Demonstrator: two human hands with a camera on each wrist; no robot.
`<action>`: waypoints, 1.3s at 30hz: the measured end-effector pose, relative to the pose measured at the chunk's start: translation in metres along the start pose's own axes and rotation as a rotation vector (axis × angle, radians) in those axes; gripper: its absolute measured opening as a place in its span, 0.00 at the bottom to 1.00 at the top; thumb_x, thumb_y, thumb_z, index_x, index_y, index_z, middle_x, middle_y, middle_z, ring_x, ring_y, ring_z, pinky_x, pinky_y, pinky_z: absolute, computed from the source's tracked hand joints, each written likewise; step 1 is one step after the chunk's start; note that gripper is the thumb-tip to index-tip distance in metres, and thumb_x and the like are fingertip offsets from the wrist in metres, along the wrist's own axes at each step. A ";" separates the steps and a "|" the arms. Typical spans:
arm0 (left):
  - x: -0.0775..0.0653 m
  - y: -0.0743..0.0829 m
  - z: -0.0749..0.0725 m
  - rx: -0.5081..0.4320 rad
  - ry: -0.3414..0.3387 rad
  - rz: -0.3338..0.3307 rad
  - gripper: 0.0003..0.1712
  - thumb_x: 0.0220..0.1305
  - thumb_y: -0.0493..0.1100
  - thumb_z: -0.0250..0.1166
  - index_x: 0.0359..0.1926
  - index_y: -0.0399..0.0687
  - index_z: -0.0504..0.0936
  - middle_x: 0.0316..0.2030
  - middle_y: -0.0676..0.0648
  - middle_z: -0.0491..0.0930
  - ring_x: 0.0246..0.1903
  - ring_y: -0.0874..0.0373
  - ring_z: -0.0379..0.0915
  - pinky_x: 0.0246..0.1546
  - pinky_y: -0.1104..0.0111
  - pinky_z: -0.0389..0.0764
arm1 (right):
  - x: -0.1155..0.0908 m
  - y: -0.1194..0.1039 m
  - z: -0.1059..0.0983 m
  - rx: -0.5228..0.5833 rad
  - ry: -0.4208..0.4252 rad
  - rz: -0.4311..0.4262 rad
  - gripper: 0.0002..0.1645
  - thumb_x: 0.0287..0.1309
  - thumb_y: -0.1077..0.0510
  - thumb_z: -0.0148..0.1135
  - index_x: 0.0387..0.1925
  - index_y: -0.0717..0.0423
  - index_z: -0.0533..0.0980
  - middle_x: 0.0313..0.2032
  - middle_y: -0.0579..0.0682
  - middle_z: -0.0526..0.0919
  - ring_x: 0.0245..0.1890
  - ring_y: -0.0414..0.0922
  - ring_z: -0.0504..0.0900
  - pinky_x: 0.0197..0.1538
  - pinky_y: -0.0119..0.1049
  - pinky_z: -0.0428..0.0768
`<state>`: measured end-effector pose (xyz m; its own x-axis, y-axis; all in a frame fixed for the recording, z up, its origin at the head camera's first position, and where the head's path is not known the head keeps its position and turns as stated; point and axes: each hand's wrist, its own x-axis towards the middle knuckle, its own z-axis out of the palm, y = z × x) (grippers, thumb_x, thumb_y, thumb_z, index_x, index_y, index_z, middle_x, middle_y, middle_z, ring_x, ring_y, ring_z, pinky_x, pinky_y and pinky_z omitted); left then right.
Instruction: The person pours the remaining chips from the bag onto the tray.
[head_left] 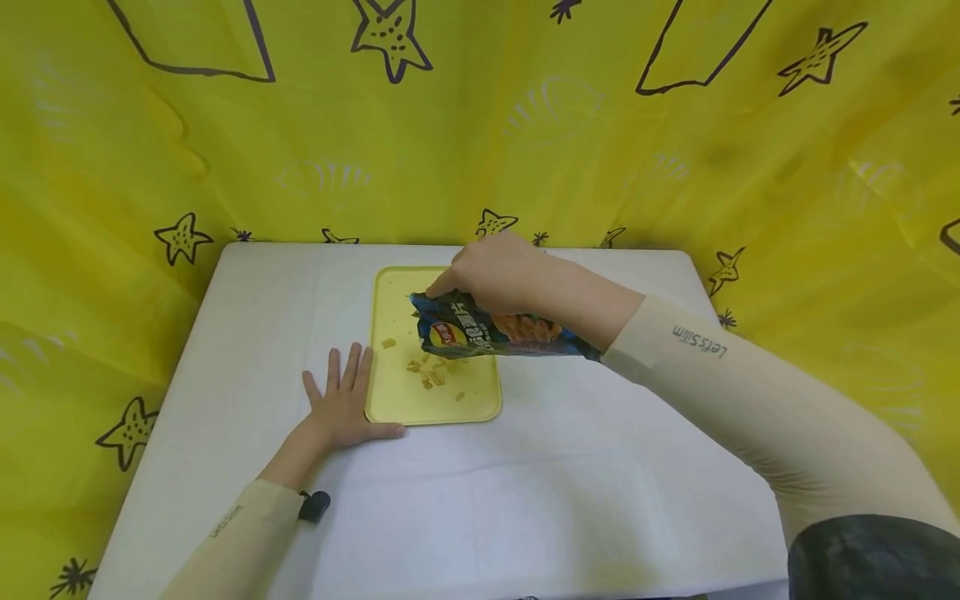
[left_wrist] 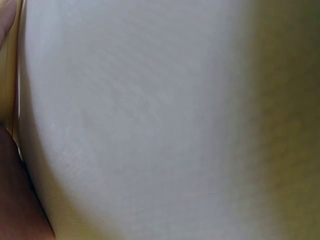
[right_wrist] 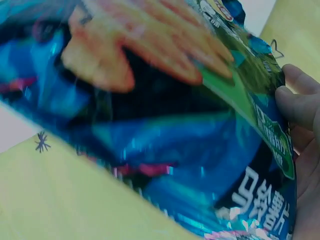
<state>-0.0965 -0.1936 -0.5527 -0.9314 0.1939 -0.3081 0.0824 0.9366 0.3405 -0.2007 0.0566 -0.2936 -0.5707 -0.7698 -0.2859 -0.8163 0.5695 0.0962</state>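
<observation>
Yellow tray is holding chips under the bag my right hand is pinching, left hand splaying fingers beside the tray, and I'm fearing overtilt spills outside.

blue bag hangs sideways over yellow tray with scattered chips
</observation>
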 end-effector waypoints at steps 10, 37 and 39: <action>-0.001 0.000 -0.002 0.011 0.002 0.002 0.85 0.37 0.88 0.60 0.79 0.44 0.27 0.78 0.38 0.23 0.74 0.33 0.11 0.59 0.27 0.17 | 0.000 -0.002 -0.001 -0.021 -0.004 -0.010 0.36 0.65 0.67 0.57 0.62 0.22 0.75 0.48 0.40 0.87 0.42 0.43 0.84 0.30 0.40 0.80; -0.001 0.000 -0.001 0.006 0.012 0.010 0.86 0.36 0.89 0.60 0.79 0.46 0.27 0.79 0.39 0.24 0.74 0.33 0.12 0.59 0.27 0.16 | 0.006 -0.006 0.001 -0.023 -0.020 -0.008 0.36 0.65 0.69 0.57 0.60 0.22 0.77 0.50 0.38 0.86 0.44 0.43 0.84 0.27 0.40 0.79; -0.001 0.000 -0.001 0.005 0.009 0.007 0.86 0.36 0.89 0.60 0.79 0.46 0.27 0.79 0.39 0.24 0.74 0.34 0.11 0.59 0.28 0.16 | 0.007 -0.006 0.000 -0.027 -0.016 -0.012 0.35 0.66 0.67 0.58 0.60 0.22 0.77 0.50 0.37 0.86 0.45 0.42 0.84 0.30 0.41 0.81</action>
<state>-0.0961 -0.1944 -0.5520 -0.9338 0.1979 -0.2980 0.0905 0.9366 0.3384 -0.1994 0.0478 -0.2965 -0.5597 -0.7715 -0.3024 -0.8252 0.5523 0.1183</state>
